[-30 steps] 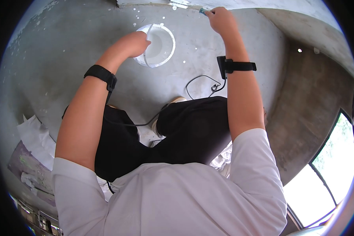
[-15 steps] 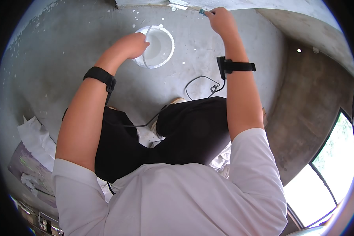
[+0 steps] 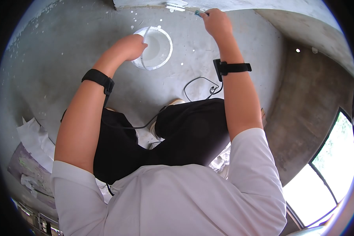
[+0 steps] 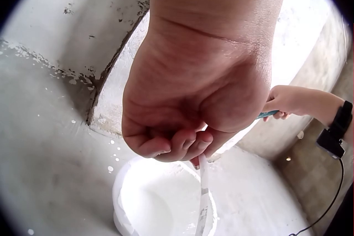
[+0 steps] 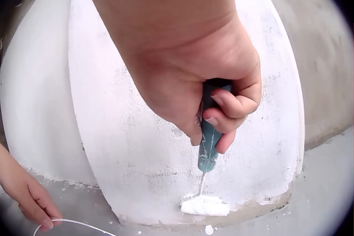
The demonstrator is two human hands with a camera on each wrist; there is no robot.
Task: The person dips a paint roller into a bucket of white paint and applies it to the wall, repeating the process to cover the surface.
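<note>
My left hand (image 3: 130, 47) grips the thin white handle (image 4: 203, 192) of a white bucket (image 3: 170, 46) that stands on the floor. White paint coats the bucket's rim and inner wall. In the right wrist view, my right hand (image 5: 193, 92) holds a small paint roller by its teal, paint-spotted handle (image 5: 208, 147), fingers curled round it. The white roller head (image 5: 204, 205) lies against the foot of a white-painted wall (image 5: 127, 136), just above the floor. In the head view the roller head appears at the top edge, left of the right hand.
White paint spots dot the grey floor (image 3: 82, 78). A black cable (image 3: 200, 78) loops between the feet and the right wrist strap (image 3: 235, 67). Crumpled white paper (image 3: 35, 135) lies at the left, beside a stained board (image 3: 29, 169). A brown wall (image 3: 299, 114) with a window rises at right.
The right hand and roller have slid slightly left along the foot of the wall. The whole head view has drifted a little; the left hand keeps its hold on the bucket's handle.
</note>
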